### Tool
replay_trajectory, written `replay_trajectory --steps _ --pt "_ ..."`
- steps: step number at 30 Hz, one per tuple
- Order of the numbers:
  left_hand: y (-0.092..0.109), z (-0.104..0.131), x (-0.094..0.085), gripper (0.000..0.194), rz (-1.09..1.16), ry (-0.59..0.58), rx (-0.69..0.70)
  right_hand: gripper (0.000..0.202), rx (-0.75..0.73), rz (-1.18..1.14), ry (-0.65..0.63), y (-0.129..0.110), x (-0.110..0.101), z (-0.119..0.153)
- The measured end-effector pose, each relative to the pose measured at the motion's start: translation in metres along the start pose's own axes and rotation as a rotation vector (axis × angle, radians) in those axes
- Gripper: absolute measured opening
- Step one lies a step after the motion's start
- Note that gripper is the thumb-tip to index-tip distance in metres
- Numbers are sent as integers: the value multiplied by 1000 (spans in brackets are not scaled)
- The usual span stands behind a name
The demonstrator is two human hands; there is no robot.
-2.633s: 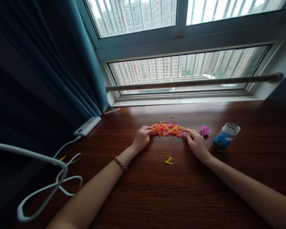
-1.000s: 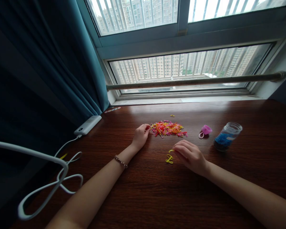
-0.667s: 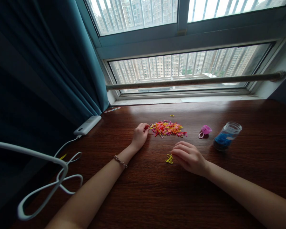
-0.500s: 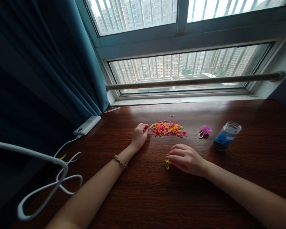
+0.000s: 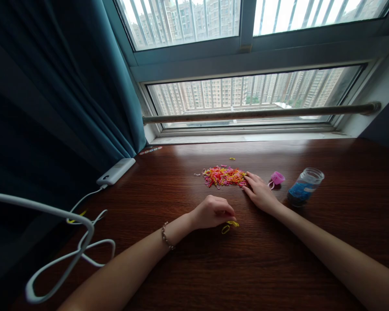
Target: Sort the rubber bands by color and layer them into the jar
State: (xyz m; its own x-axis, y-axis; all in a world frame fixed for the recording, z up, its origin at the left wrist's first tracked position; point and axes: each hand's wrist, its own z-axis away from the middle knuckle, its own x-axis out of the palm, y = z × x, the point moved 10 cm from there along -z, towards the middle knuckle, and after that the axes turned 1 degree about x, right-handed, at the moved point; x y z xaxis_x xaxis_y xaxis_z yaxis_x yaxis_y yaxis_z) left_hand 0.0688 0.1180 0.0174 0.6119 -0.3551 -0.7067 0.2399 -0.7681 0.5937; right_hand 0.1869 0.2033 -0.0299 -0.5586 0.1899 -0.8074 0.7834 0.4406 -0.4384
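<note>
In the head view, my left hand (image 5: 214, 212) is above the middle of the table with its thumb and fingers pinched together. Yellow rubber bands (image 5: 232, 223) lie right under those fingertips, and the pinch appears to be on one of them. My right hand (image 5: 261, 193) reaches to the right end of a pile of small rubber bands (image 5: 224, 176) in pink, orange, red and yellow. Its fingers are stretched out and apart, with the tips touching the edge of the pile.
Right of the pile are a pink cap with a loop (image 5: 277, 178) and an uncapped clear jar (image 5: 306, 188) with a blue label. A stray yellow band (image 5: 232, 158) lies behind the pile. A white power bank (image 5: 116, 171) and its looping cable (image 5: 90, 235) occupy the left side.
My left hand has moved from the pile's left end to the yellow bands nearer me. My right hand has left those bands and reached forward to the pile's right end, its fingers spreading.
</note>
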Motion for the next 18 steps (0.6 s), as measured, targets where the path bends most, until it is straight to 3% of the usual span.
replay_trajectory --steps 4,7,9,12,14,16,18 --pt "-4 0 -4 21 -53 26 -3 40 14 27 -15 0 1 -1" --pt "-10 1 -18 22 -118 104 -19 34 22 -20 43 2 -6 -1" --pt "-24 4 -38 22 -182 224 -70 29 50 -93 129 5 -17 0" --pt "-60 21 -79 16 -304 477 -237 23 92 -236 265 5 -39 4" --pt "-82 35 -102 13 -403 607 -339 21 76 -309 320 -5 -52 9" --pt "-99 44 -114 14 -446 665 -400 22 4 -362 311 -26 -59 14" --pt "-107 43 -115 18 -468 639 -403 26 -92 -422 263 -50 -60 21"
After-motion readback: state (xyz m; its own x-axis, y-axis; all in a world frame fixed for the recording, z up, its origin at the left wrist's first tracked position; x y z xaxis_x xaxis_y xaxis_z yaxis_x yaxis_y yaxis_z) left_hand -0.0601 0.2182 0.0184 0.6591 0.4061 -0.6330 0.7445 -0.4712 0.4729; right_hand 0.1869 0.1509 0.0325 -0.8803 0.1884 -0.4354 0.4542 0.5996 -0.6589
